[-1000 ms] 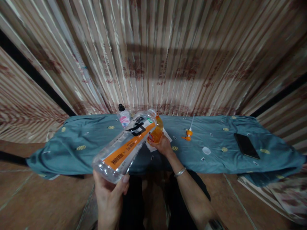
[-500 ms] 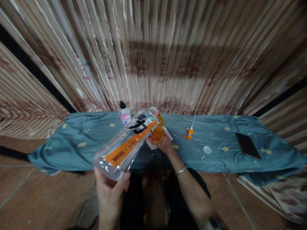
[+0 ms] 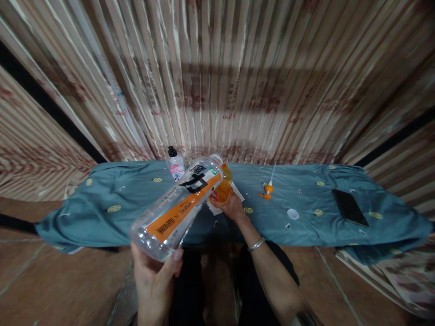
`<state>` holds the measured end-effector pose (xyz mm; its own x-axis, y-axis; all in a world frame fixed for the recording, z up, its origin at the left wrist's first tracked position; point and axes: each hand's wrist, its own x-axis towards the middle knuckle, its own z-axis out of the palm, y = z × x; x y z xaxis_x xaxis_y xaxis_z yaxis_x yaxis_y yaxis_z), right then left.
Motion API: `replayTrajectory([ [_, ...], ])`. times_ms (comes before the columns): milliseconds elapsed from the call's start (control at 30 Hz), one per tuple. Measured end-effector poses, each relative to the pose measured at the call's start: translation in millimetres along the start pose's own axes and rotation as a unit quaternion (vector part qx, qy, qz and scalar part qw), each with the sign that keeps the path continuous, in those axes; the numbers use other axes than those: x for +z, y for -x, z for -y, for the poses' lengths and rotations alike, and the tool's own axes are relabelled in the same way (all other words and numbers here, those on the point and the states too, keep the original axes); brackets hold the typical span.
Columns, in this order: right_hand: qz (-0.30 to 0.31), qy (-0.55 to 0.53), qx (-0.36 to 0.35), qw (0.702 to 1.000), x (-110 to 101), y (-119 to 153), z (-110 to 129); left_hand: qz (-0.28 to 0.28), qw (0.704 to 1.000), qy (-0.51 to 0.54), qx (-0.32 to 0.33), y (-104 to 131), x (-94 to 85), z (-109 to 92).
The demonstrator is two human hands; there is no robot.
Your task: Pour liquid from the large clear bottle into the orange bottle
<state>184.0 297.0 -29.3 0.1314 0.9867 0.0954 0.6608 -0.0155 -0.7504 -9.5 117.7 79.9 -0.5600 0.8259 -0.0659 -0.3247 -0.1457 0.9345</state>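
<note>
Room light: dim, colours muted.
Curtain (image 3: pixel 217 50): pale streaks on the folds, a broad shadow band across its middle.
Clear bottle (image 3: pixel 176 206): small white glints on the plastic near my left hand (image 3: pixel 153 274).
Bracelet (image 3: pixel 256 244): bright gleam on my right wrist (image 3: pixel 247 228).
Floor (image 3: pixel 219 290): deep shade between my legs (image 3: pixel 188 290).
Picture edges: stretched, blurred at lower right.

We take the teal cloth (image 3: pixel 136 194), printed with yellow round motifs, as the reference. Toward its right end we locate a dark phone (image 3: pixel 350 207), lying flat. Near its far edge, left of centre, we note a black-topped bottle (image 3: pixel 176 168) with a pink marking, standing upright. Behind it we observe a pleated curtain (image 3: pixel 217 90) bearing reddish print. At its two far corners we identify a left black pole (image 3: pixel 50 103) and a right black pole (image 3: pixel 394 137). Below its near edge we see brown floor tiles (image 3: pixel 84 280).
</note>
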Motion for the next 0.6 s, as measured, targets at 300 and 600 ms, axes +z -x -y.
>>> replayTrajectory([
  [300,0.020,-0.004,0.026,0.999,-1.8,1.9,4.5,0.001,1.000,0.001,0.004,1.3,2.3,-3.2],
  [600,0.017,0.006,0.047,0.999,-2.2,2.3,8.5,-0.002,1.000,-0.014,0.001,2.7,2.1,-4.6],
])
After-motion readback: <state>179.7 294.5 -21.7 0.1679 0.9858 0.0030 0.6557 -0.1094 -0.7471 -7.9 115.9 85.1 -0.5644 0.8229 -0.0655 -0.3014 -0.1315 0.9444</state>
